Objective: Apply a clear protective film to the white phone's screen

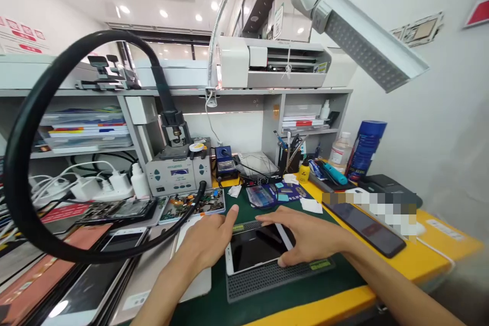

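A white-framed smartphone [255, 247] with a dark screen lies on a grey perforated mat [263, 281]. My right hand [305, 234] grips the phone's right end, thumb at the near edge and fingers over the far edge. Beside the phone's left end is my left hand [208, 239]. Its thumb is stretched out and apart, and the other fingers are largely hidden behind the hand. Under the mat spreads a dark green work surface [214, 295].
A black hose [15, 153] loops across the left from a grey rework station [179, 173]. Phones and panels are stacked at the left, near a tray of small parts [193, 201]. Another dark phone [364, 226] lies right. An LED lamp [367, 35] hangs above.
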Tool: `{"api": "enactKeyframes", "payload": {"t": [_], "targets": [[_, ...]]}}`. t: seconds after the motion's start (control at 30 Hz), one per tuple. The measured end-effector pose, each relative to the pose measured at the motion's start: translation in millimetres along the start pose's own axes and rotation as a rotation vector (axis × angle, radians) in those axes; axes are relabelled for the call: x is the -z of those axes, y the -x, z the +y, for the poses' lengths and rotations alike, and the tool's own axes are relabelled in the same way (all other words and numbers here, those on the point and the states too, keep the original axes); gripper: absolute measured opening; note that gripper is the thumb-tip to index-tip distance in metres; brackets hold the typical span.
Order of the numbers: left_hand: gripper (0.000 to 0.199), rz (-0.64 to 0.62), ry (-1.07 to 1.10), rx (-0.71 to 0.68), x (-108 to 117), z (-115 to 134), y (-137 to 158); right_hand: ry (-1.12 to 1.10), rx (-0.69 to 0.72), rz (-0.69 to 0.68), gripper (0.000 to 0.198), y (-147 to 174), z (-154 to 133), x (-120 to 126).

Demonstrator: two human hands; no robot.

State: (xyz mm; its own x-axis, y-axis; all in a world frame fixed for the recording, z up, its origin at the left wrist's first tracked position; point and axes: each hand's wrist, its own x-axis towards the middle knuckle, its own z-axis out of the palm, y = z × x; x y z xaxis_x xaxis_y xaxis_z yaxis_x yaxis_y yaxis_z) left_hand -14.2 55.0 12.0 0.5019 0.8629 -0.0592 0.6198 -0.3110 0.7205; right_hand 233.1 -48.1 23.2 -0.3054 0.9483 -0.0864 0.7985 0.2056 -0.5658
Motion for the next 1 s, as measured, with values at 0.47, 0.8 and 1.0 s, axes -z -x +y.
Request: {"api": "enactKeyframes", "payload": {"t": [0.47,0.8,1.0], "targets": [[0.045,0.268,-0.027,-0.196,-6,-7,-7,0.286,-0.399,0.29,0.021,26,59,51],[0.015,0.091,0.076,-0.327,-6,-1,-3,0.04,-0.376,0.386,0.019,10,49,43],[0.029,-0.062,0.286,-0.3,-4,4,1,-0.441,-0.197,0.232,0.016,-21,0,29]]}}
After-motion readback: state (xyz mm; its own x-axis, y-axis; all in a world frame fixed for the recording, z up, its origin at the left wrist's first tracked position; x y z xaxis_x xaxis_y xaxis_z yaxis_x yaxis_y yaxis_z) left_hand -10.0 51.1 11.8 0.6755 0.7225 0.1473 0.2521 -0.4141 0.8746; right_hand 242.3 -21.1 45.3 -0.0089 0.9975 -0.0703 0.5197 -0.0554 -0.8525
